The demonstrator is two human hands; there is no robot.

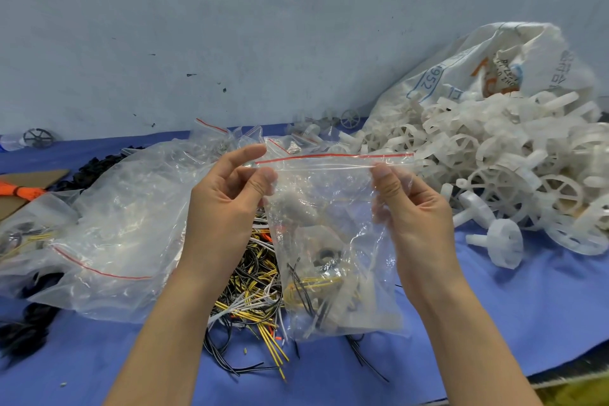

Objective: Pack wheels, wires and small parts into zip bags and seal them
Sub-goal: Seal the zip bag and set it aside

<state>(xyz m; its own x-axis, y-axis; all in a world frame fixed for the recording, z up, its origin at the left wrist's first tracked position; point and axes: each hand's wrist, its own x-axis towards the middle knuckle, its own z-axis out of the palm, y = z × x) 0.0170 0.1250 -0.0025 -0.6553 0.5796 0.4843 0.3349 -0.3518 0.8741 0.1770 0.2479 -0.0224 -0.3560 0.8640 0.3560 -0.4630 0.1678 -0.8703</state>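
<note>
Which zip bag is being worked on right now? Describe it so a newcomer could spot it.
Start at the blue table, with the white wheel pile on the right. The bag is the small clear zip bag held up at centre, left hand and right hand pinching its red-lined top. Unlike the bags lying on the table, it is lifted and holds wires and small parts.

Blue table cover point(494, 323), grey wall point(230, 26), brown cardboard point(33, 178) at far left.
</note>
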